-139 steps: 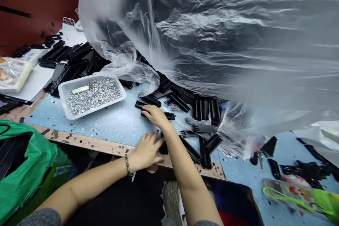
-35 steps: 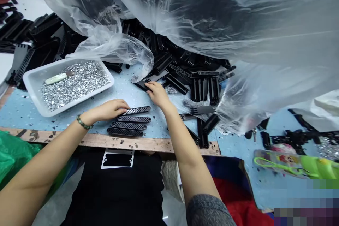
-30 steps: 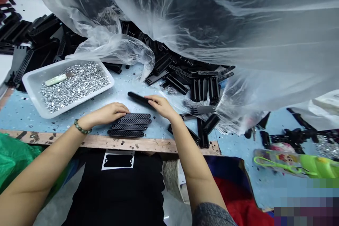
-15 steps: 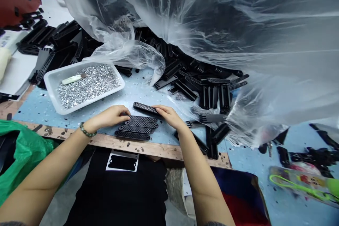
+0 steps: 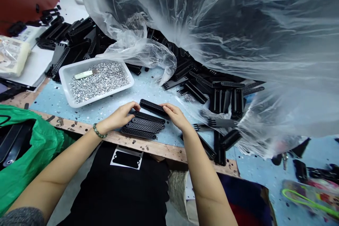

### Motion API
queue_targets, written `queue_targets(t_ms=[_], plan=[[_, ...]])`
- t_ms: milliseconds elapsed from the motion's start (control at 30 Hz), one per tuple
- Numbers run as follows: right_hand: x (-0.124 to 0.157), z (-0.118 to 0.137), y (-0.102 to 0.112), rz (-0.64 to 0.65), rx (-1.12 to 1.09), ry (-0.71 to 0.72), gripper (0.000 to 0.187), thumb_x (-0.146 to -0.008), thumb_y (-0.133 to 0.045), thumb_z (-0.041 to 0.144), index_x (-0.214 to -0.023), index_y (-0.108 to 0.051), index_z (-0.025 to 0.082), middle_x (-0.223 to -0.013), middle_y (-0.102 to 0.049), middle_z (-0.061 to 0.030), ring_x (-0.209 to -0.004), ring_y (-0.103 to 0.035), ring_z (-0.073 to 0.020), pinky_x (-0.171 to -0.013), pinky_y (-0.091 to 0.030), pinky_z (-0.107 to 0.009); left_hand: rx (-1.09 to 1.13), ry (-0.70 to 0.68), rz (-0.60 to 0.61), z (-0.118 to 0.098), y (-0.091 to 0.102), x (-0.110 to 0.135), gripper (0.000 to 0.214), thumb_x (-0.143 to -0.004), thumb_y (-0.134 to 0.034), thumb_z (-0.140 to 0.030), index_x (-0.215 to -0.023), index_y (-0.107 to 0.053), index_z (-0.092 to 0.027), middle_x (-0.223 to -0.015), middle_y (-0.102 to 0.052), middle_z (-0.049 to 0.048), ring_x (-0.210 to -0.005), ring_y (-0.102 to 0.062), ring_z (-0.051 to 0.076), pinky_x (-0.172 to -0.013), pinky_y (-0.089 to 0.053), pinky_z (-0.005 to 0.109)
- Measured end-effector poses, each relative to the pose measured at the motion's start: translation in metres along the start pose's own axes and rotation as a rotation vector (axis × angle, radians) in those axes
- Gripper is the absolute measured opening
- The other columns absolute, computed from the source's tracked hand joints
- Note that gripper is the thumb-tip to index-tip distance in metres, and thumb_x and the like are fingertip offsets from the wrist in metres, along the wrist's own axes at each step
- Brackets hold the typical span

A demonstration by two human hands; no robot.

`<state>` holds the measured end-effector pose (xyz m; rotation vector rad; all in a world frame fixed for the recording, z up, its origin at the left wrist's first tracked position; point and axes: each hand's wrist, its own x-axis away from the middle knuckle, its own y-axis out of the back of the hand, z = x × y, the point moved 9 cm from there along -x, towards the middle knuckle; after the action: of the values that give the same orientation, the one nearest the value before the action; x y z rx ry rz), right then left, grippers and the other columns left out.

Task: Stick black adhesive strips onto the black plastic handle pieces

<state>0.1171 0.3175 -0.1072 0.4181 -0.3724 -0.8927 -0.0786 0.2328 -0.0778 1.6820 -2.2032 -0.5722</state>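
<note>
My right hand (image 5: 174, 116) pinches the right end of a long black strip (image 5: 152, 106) with rounded ends and a lattice-patterned face. Close to the strip's left end is my left hand (image 5: 123, 114), thumb and fingers apart with a gap between them. Just below, several similar black strips (image 5: 145, 124) lie side by side in a row near the table's front edge. The left fingertips partly cover the left end of the uppermost one.
A white tray (image 5: 65, 83) of small shiny metal pieces holds a pale-handled tool (image 5: 83, 75). Black parts (image 5: 225, 100) are heaped under clear plastic sheeting (image 5: 212, 17), with another heap (image 5: 57, 33) at the back left. A green bag (image 5: 47, 141) hangs at left.
The view has shifted, so the table appears further right. My left hand has parted its fingers and moved off the row towards the held strip. The row's uppermost strip now lies more slanted.
</note>
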Motion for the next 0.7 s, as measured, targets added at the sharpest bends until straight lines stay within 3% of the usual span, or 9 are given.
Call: queue_targets(t_ms=[100,167,267,333,433,600,700], plan=[[0.0,0.008,-0.008,0.02,0.048,0.025,0.038,-0.094,-0.041,0.045,-0.105,-0.066,0.018,-0.103,-0.069,-0.006,-0.097,-0.062,-0.0209,-0.091,-0.046,-0.037,-0.064,-0.011,-0.044,-0.009,0.01,0.017,0.035,-0.085,-0.043,-0.014,-0.119,-0.051,-0.02,-0.127,-0.056,0.0082,-0.123,-0.052,0.018,-0.112,-0.04,0.041],[0.001,0.014,-0.016,0.056,0.086,0.055,0.038,-0.095,-0.039,0.044,-0.105,-0.066,0.019,-0.1,-0.069,-0.006,-0.095,-0.062,-0.0204,-0.09,-0.047,-0.038,-0.153,-0.015,-0.059,-0.015,0.012,0.029,0.055,-0.086,-0.055,-0.031,-0.138,-0.039,-0.022,-0.148,-0.037,0.0122,-0.142,-0.032,0.026,-0.119,-0.031,0.048],[0.008,0.023,-0.026,0.083,0.144,0.152,0.038,-0.096,-0.04,0.045,-0.104,-0.067,0.02,-0.105,-0.067,-0.0076,-0.103,-0.06,-0.0214,-0.098,-0.043,-0.041,-0.348,-0.068,0.078,-0.02,-0.011,0.04,0.111,-0.071,-0.071,-0.059,-0.155,-0.006,-0.026,-0.161,0.003,0.0131,-0.149,0.001,0.039,-0.119,-0.019,0.06],[0.017,0.026,-0.024,-0.005,0.13,0.189,0.042,-0.098,-0.038,0.047,-0.113,-0.065,0.02,-0.12,-0.063,-0.0096,-0.117,-0.055,-0.0218,-0.107,-0.037,-0.042,-0.434,-0.09,0.117,-0.017,-0.026,0.041,0.119,-0.069,-0.071,-0.062,-0.156,0.002,-0.027,-0.16,0.012,0.0125,-0.148,0.007,0.041,-0.118,-0.016,0.063],[0.035,0.025,-0.024,-0.178,0.074,0.158,0.053,-0.1,-0.028,0.052,-0.132,-0.054,0.02,-0.135,-0.054,-0.0112,-0.13,-0.046,-0.021,-0.112,-0.034,-0.042,-0.461,-0.099,0.088,-0.011,-0.035,0.036,0.115,-0.072,-0.07,-0.061,-0.156,-0.001,-0.026,-0.161,0.004,0.0143,-0.149,0.001,0.04,-0.119,-0.018,0.061],[0.041,0.042,-0.061,-0.173,0.238,0.189,0.047,-0.098,-0.039,0.048,-0.133,-0.053,0.02,-0.127,-0.058,-0.0116,-0.12,-0.051,-0.0242,-0.107,-0.039,-0.046,-0.469,-0.07,0.009,-0.007,-0.035,0.031,0.109,-0.071,-0.072,-0.054,-0.156,-0.012,-0.019,-0.156,-0.014,0.0203,-0.147,-0.015,0.037,-0.118,-0.028,0.053],[0.039,0.055,-0.06,-0.206,0.37,0.193,0.044,-0.096,-0.043,0.043,-0.134,-0.053,0.022,-0.132,-0.053,-0.0138,-0.123,-0.048,-0.0273,-0.107,-0.038,-0.049,-0.514,0.009,-0.009,-0.005,-0.031,0.034,0.112,-0.068,-0.075,-0.05,-0.155,-0.013,-0.017,-0.158,-0.007,0.0216,-0.147,-0.011,0.039,-0.118,-0.024,0.056]])
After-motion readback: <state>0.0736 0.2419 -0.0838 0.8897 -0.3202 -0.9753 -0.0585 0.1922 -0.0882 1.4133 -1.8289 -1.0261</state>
